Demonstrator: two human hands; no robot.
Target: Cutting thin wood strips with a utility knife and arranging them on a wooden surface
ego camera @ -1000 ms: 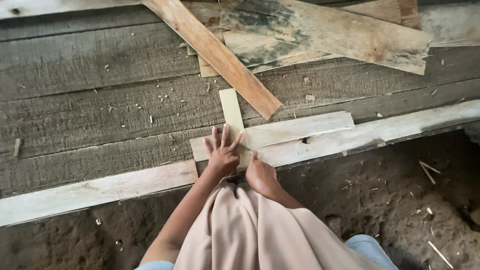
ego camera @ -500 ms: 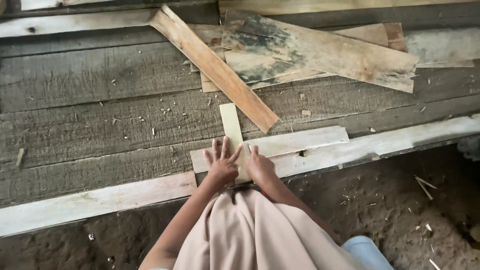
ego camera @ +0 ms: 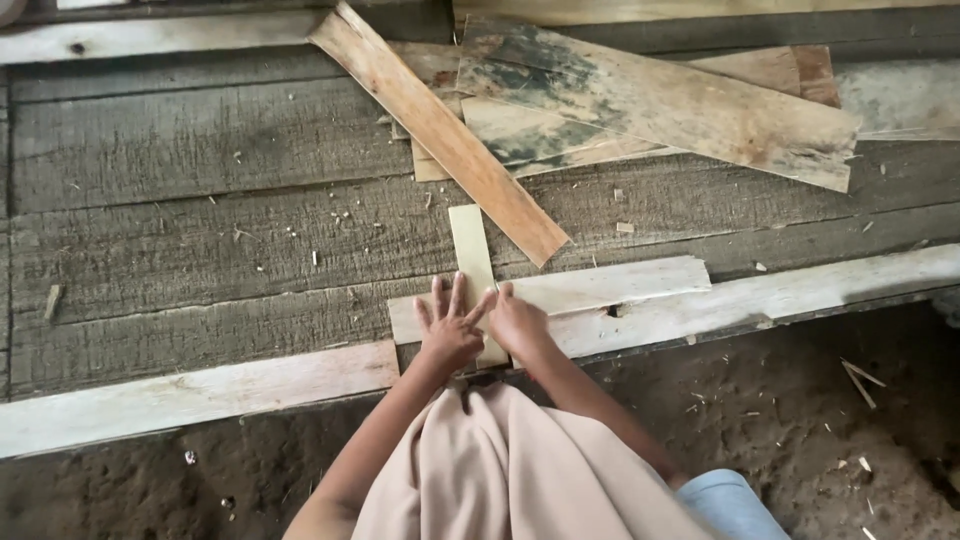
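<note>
Little had shifted since half a second before: your two hands stayed pressed on the same pale narrow strip (ego camera: 472, 262), and only your view tipped slightly, bringing the planks higher in the picture. Your left hand (ego camera: 449, 331) lay flat with fingers spread wide, its palm on the short pale board (ego camera: 560, 297) and its fingertips touching the strip's left edge. Your right hand (ego camera: 517, 322) was curled narrower, resting against the strip's right side; you gripped nothing that I could tell. That strip ran upright across the short board, away from you over the grey plank floor (ego camera: 200, 250). Beyond it a long reddish plank (ego camera: 440, 130) leaned diagonally over stained boards (ego camera: 650, 100). Bare dirt ground (ego camera: 820, 430) lay below the floor's edge.
</note>
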